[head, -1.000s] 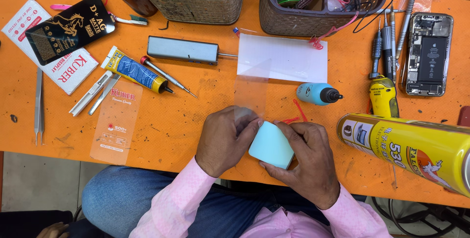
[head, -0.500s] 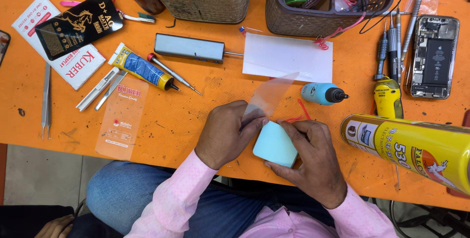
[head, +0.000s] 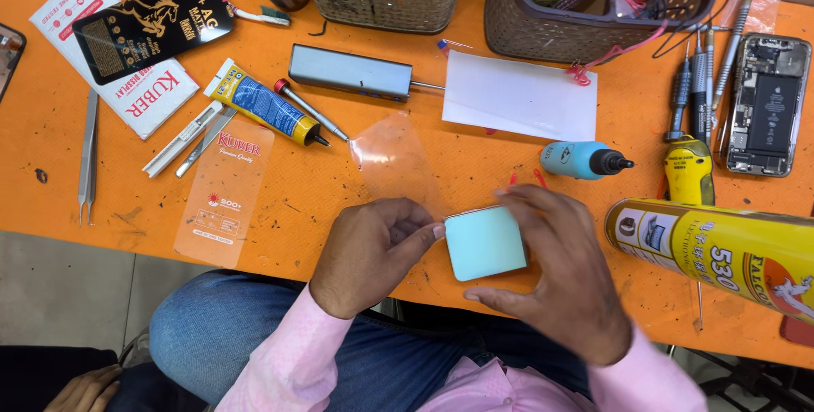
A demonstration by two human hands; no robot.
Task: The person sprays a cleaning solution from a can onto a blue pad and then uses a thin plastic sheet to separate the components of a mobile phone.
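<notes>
Film [head: 394, 162], clear and thin, is being pinched at its near edge by the left grip [head: 373, 251], rising away over the orange desk [head: 339, 200]. The right grip [head: 560, 276] is clasping a pale blue phone [head: 485, 242] just beside it, fingers spread around its edges.

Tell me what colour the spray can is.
Yellow, with a white nozzle end, the spray can shows in the head view.
</notes>
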